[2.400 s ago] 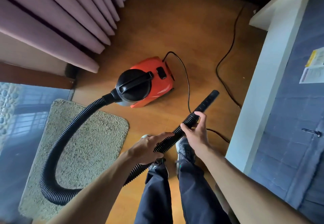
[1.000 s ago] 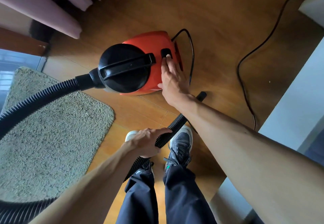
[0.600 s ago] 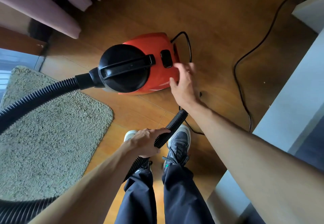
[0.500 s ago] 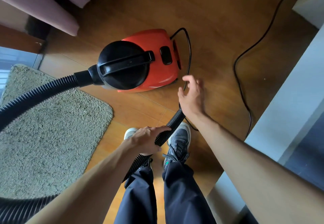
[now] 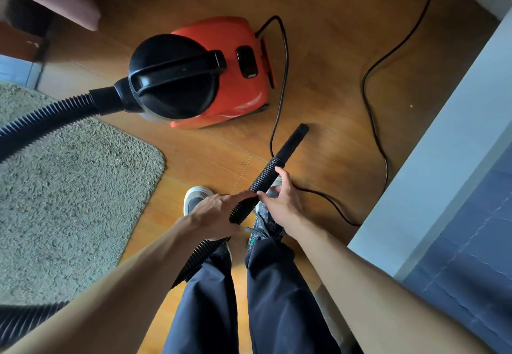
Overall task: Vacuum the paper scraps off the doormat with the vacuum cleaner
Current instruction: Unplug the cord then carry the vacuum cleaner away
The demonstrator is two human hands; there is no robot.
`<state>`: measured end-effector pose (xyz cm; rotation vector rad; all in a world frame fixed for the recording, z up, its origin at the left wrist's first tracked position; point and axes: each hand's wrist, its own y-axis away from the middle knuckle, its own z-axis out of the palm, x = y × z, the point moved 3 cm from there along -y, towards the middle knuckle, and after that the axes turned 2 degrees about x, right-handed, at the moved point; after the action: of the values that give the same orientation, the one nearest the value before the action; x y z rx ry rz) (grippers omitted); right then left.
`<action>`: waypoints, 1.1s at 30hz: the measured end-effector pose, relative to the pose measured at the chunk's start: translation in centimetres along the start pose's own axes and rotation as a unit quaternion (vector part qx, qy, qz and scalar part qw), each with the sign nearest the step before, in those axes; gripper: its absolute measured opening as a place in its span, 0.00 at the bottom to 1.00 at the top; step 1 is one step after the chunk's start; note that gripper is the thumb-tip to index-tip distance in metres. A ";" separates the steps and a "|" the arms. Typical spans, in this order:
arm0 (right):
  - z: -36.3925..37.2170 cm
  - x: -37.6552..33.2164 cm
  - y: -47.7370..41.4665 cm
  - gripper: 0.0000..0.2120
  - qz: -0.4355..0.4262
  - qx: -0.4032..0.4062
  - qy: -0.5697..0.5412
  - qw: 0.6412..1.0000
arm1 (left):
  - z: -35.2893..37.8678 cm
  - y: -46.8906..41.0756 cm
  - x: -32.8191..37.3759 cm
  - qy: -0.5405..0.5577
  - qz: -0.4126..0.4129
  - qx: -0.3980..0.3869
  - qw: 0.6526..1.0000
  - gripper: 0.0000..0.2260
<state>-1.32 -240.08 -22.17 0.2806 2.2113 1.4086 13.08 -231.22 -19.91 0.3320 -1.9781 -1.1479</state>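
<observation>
Gripping the hose [image 5: 262,179], left hand [image 5: 219,215] just behind right hand [image 5: 280,201], I am holding its nozzle [image 5: 292,140] forward, away from the mat [image 5: 69,187].

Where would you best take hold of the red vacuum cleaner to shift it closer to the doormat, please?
By the black carry handle spanning the black dome on the vacuum cleaner. Come from above, fingers curled across the bar: it faces up, and the hose and cord leave from the sides, so the top is free.

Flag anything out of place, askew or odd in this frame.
Nothing damaged or spilled. The black power cord snakes loose across the floor beside the right shoe, a possible trip risk.
</observation>
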 end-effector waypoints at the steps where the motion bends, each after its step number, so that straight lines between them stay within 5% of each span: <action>1: 0.2 0.2 -0.2 0.37 0.002 -0.003 -0.008 1.000 | 0.2 0.1 -0.1 0.000 -0.003 0.005 1.000 0.37; 14: 1.9 2.3 -0.4 0.40 0.013 -0.027 -0.039 0.999 | 3.0 2.1 -1.6 -0.017 -0.038 0.010 0.999 0.37; 25: 6.7 6.3 -2.0 0.35 0.037 0.036 -0.208 0.977 | 7.0 1.1 -3.3 -0.068 -0.060 0.012 0.996 0.35; 33: 8.3 7.5 -2.9 0.36 0.014 0.055 -0.214 0.975 | 8.0 0.5 -4.8 -0.063 -0.086 0.008 0.994 0.34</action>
<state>-3.22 -231.62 -29.84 0.5968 1.9338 1.1141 10.22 -223.40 -24.03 0.4561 -2.1016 -1.2893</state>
